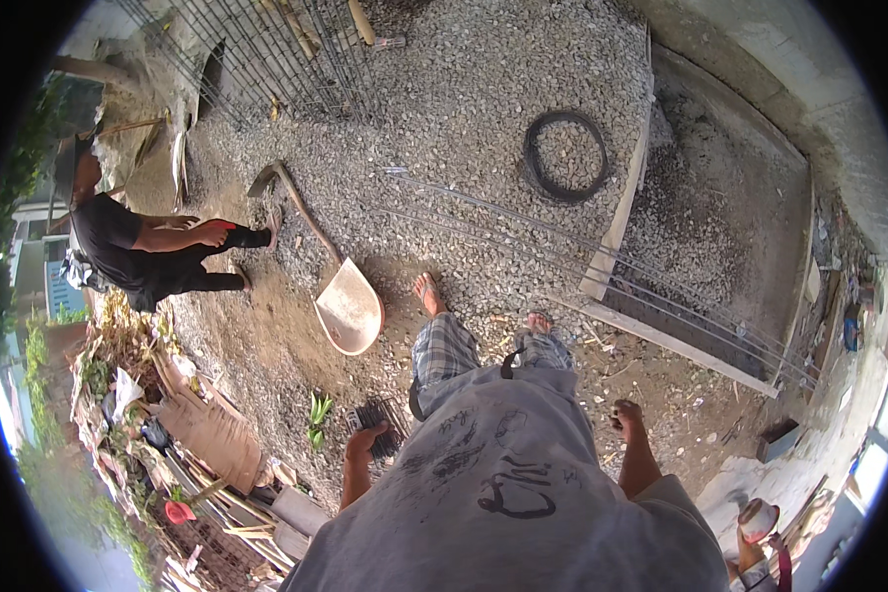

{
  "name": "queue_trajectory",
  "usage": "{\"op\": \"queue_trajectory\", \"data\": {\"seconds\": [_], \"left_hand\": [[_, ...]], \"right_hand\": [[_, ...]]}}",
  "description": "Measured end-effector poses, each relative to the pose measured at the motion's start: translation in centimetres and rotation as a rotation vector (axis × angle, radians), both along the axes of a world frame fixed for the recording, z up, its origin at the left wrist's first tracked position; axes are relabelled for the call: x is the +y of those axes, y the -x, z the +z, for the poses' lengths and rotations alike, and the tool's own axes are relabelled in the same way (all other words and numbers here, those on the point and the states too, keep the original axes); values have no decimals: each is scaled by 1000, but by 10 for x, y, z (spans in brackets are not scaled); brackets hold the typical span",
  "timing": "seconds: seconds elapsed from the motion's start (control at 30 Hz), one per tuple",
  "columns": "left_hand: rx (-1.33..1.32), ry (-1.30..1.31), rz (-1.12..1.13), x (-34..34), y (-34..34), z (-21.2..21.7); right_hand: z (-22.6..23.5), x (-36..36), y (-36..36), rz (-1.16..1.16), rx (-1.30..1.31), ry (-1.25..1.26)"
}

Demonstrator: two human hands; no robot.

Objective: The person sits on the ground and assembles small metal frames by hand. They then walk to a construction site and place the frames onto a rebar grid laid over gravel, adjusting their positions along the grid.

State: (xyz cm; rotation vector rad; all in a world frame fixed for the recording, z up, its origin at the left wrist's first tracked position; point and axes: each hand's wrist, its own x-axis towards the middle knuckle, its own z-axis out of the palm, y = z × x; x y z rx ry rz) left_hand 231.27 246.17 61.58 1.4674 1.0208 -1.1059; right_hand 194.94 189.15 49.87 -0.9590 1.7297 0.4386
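My left hand (361, 444) is closed at my left side, its thumb over a bundle of short dark metal rods (382, 420); its other fingers are mostly hidden. My right hand (629, 418) hangs at my right side with the fingers curled. Something dark shows at its fingertips, too small to name. Ahead of my left foot lies a pale, scoop-shaped pan (350, 308). A hoe (306, 210) with a wooden handle lies on the gravel, its handle end against the pan. Green leaves (318, 419) lie left of the rods.
A person in black (128, 242) stands at the left; another person's cap (758, 520) shows at lower right. Long steel rods (523, 218) cross a low walled pit (617, 232). A black wire coil (528, 148) lies on gravel. Rebar (296, 54) stands far left; scrap boards (207, 434) lie nearer.
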Motion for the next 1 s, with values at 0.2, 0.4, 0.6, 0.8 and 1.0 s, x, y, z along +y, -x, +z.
{"op": "queue_trajectory", "data": {"seconds": [0.2,0.4,0.6,0.8,1.0], "left_hand": [[55,79,-213,115,-153,-18],[-3,-7,-276,101,-274,-32],[-99,59,-232,64,-348,-26],[-110,68,-164,-26,-360,9],[-48,228,-199,-95,-342,-2]], "right_hand": [[61,86,-264,114,-271,175],[107,94,-343,574,-260,393],[64,105,-330,596,-270,475],[-10,107,-349,682,-202,310],[-71,67,-417,837,-156,206]]}}
